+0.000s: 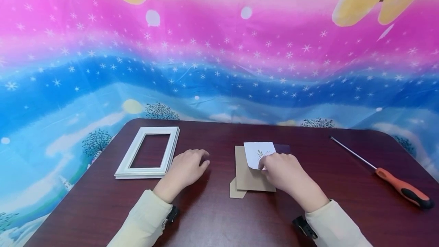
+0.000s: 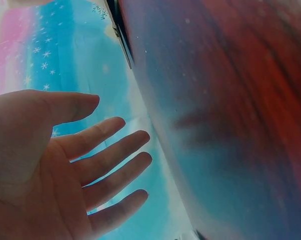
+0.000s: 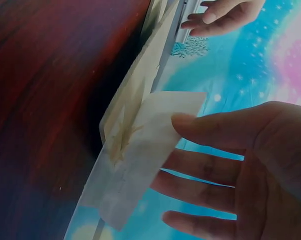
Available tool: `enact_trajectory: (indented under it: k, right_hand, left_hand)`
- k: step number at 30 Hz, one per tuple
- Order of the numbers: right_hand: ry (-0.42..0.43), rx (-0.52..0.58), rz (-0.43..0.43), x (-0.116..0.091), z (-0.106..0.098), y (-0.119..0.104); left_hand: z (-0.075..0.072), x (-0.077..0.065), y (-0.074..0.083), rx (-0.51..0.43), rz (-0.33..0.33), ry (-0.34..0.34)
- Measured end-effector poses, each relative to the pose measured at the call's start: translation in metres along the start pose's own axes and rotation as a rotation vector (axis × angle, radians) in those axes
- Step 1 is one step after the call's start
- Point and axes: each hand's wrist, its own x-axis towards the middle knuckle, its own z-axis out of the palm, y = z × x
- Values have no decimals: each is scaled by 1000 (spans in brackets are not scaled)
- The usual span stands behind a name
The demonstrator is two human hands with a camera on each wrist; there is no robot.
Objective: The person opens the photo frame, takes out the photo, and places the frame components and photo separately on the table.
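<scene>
My right hand point(image 1: 286, 170) pinches a white card point(image 1: 254, 152) with a printed plant sprig between thumb and fingers; in the right wrist view the card point(image 3: 165, 115) stands tilted. Beneath it is a brown backing board point(image 1: 245, 180), with a tan flap point(image 1: 237, 190) poking out at its lower left. A thin see-through sheet point(image 1: 283, 148) shows behind the card's right side. My left hand point(image 1: 186, 169) hovers over the table beside a white picture frame point(image 1: 128, 163), its fingers relaxed and holding nothing; its bare palm point(image 2: 35, 185) fills the left wrist view.
A screwdriver point(image 1: 399, 186) with an orange and black handle lies at the right of the dark red-brown table point(image 1: 212, 220). Behind the table's far edge hangs a colourful printed cloth point(image 1: 219, 48).
</scene>
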Motion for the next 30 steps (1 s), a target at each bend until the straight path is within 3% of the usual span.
enact_trajectory:
  k: [15,30]
  right_hand:
    - [-98,61,-7,-1,-1,0]
    - [-102,127,-8,5,-3,1]
  left_hand:
    - [0,1,0,0,2,-1]
    - [-3,-1,4,13,16,7]
